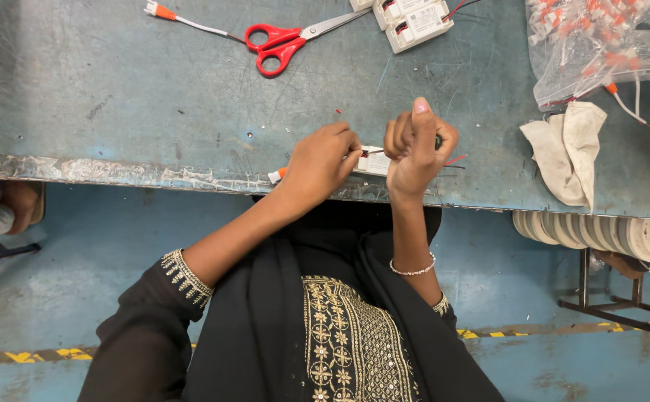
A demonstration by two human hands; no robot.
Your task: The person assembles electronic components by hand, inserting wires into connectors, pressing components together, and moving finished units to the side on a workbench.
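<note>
A thin wire [373, 151] is pinched between the curled fingertips of the left hand [323, 162], just above the near edge of the worn grey-blue surface [116, 112]. The right hand [416, 147], just beside it at 3 o'clock, is closed into a fist with the thumb raised; what is gripped inside cannot be told, though a red wire end [456, 159] is seen at its 3 o'clock side. A small white module [373, 164] lies on the surface between and under the two hands. At 11 o'clock from the hands, red-handled scissors [284, 41] are laid flat. White modules [414, 18] sit at 12 o'clock, a clear bag of connectors [600, 41] at 2 o'clock, and a crumpled white cloth [571, 149] at 3 o'clock.
</note>
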